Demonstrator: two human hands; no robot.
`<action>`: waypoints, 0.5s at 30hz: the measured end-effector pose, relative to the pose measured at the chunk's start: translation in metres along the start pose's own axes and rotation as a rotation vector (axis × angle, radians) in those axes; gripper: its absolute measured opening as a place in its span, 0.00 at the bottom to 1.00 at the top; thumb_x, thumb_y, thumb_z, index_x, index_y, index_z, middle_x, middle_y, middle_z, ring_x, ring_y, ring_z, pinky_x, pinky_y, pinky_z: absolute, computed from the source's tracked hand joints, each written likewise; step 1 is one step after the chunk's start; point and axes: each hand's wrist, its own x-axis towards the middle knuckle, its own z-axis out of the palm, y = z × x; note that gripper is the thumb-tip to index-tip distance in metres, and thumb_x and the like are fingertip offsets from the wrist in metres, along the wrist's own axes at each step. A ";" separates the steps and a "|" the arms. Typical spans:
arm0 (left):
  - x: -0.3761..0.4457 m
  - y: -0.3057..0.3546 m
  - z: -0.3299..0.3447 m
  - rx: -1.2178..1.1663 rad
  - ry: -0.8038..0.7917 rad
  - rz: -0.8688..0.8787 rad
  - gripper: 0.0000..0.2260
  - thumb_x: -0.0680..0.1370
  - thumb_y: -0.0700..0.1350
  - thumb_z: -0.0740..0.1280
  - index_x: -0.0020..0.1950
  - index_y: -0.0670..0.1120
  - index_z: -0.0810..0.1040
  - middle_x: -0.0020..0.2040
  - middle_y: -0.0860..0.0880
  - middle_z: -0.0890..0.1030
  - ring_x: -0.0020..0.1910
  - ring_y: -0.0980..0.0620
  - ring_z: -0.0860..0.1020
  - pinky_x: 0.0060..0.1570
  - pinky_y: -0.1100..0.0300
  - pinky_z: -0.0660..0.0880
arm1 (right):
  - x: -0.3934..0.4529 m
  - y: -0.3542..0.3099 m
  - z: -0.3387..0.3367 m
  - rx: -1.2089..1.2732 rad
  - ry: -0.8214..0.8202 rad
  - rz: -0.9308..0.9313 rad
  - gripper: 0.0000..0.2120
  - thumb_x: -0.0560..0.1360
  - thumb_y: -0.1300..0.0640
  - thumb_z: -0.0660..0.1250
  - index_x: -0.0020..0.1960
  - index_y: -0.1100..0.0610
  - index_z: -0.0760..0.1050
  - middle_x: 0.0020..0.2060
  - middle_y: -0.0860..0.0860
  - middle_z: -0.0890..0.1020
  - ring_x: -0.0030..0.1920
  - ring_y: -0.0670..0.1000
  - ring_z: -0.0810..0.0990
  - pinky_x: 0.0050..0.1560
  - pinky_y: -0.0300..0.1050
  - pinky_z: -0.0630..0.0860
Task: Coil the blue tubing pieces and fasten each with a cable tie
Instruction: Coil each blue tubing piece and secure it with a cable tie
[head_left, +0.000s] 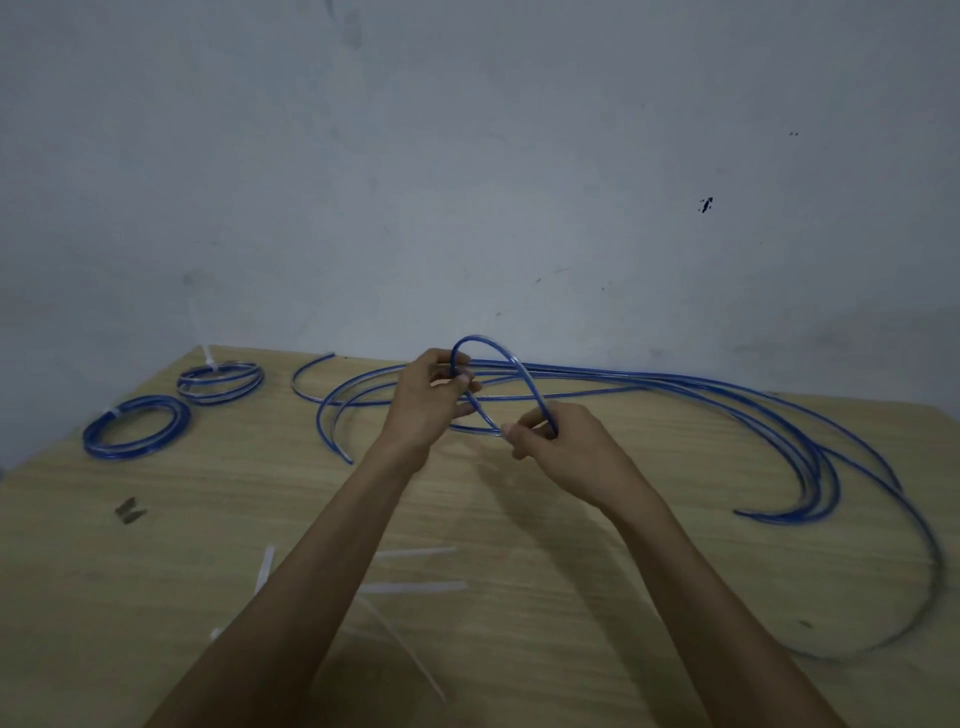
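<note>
While both hands pinch it, a piece of blue tubing (519, 370) arches into a first loop above a wooden table (571, 571).

Gripping with curled fingers, the left hand (431, 397) holds the far end of the arch, and the right hand (558, 441) pinches its near end where the glossy, translucent tube crosses itself. Behind and to the right, more loose tubing (779, 415) sweeps in long, thin curves across the pale, grained tabletop, out to its right edge. At the far left lie two finished coils (136, 427), round and flat, each bound with a white cable tie (113, 414). Near the forearms, spare cable ties (415, 587) lie scattered, flat whitish strips. A small dark metal object (130, 510) sits at the near left. Beyond the table rises a scuffed, pale wall (467, 156).
</note>
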 end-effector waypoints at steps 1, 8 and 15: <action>-0.001 0.000 0.002 -0.004 -0.023 0.002 0.05 0.82 0.34 0.63 0.55 0.40 0.77 0.49 0.43 0.81 0.51 0.49 0.83 0.48 0.55 0.83 | 0.000 0.003 0.002 0.002 -0.018 -0.001 0.12 0.77 0.45 0.71 0.48 0.54 0.80 0.38 0.47 0.86 0.42 0.45 0.84 0.44 0.44 0.77; -0.002 0.007 0.005 -0.243 -0.077 0.034 0.09 0.82 0.31 0.60 0.45 0.41 0.75 0.50 0.40 0.77 0.56 0.47 0.82 0.54 0.53 0.81 | 0.000 0.006 0.003 -0.286 0.152 -0.002 0.20 0.77 0.42 0.68 0.63 0.52 0.73 0.48 0.49 0.80 0.53 0.54 0.80 0.46 0.46 0.70; -0.009 0.012 0.007 -0.098 -0.069 0.231 0.10 0.79 0.28 0.63 0.45 0.41 0.77 0.46 0.49 0.82 0.58 0.48 0.82 0.53 0.58 0.80 | 0.003 0.007 -0.008 -0.259 0.132 -0.011 0.16 0.80 0.43 0.66 0.37 0.50 0.72 0.30 0.46 0.73 0.33 0.45 0.73 0.30 0.42 0.63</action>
